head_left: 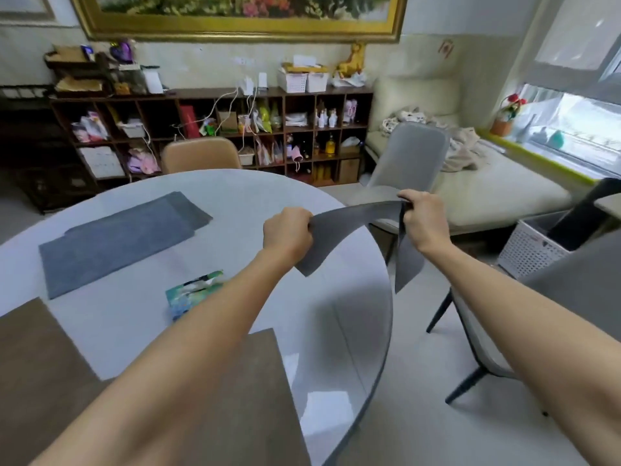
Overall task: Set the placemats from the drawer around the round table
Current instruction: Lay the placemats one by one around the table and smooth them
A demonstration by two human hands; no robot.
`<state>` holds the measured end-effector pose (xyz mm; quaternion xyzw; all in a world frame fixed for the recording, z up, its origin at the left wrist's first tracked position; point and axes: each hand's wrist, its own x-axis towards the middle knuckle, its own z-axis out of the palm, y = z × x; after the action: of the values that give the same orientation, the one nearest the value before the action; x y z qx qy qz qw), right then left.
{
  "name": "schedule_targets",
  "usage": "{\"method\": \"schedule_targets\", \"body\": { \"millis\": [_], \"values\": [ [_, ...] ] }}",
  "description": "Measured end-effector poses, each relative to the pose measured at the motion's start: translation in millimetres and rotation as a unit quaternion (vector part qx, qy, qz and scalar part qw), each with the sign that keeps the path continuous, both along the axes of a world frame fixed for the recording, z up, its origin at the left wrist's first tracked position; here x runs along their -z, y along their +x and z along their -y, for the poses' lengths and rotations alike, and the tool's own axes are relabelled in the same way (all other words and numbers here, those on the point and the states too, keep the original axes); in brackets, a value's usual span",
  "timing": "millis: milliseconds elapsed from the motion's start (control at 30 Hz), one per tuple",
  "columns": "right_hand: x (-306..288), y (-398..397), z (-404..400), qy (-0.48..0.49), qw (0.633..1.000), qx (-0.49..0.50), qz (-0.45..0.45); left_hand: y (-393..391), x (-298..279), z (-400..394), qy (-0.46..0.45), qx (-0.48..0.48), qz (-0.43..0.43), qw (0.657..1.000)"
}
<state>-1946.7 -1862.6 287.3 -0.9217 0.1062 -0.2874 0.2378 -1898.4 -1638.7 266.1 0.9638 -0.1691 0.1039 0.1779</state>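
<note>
- Brown placemat [255, 398] lies nearest, at the table's near edge, partly under the left forearm; a second brown mat [37, 364] sits at near left.
- Left hand [287, 232] and right hand [421, 218] each clench one end of a grey placemat [356, 227]; it hangs slack in the air over the table's right rim, corners drooping.
- Judgement: pull it taut first; lower it flat at the right side facing the grey chair [415, 156]; keep the whole mat inside the rim.
- Round table [235, 250] is pale and glossy; grey-blue mats [114, 240] overlap at far left; a tissue packet [188, 294] lies mid-table.
- Cluttered cubby shelf [215, 132] on the far wall; tan chair [201, 154] at the far side; daybed [487, 186] and window to the right.
</note>
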Motion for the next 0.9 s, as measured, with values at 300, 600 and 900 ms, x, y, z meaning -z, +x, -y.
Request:
{"method": "schedule_targets", "body": {
  "millis": [300,600,900],
  "values": [
    [40,17,130,-0.134,0.989,-0.012,-0.066,13,21,116,0.056,0.021,0.018,0.998],
    [97,139,162,-0.185,0.966,-0.086,-0.162,91,63,154,0.123,-0.055,-0.021,0.991],
    [112,272,105,-0.196,0.928,-0.295,-0.119,129,69,122,0.131,-0.249,-0.081,0.956]
  ]
}}
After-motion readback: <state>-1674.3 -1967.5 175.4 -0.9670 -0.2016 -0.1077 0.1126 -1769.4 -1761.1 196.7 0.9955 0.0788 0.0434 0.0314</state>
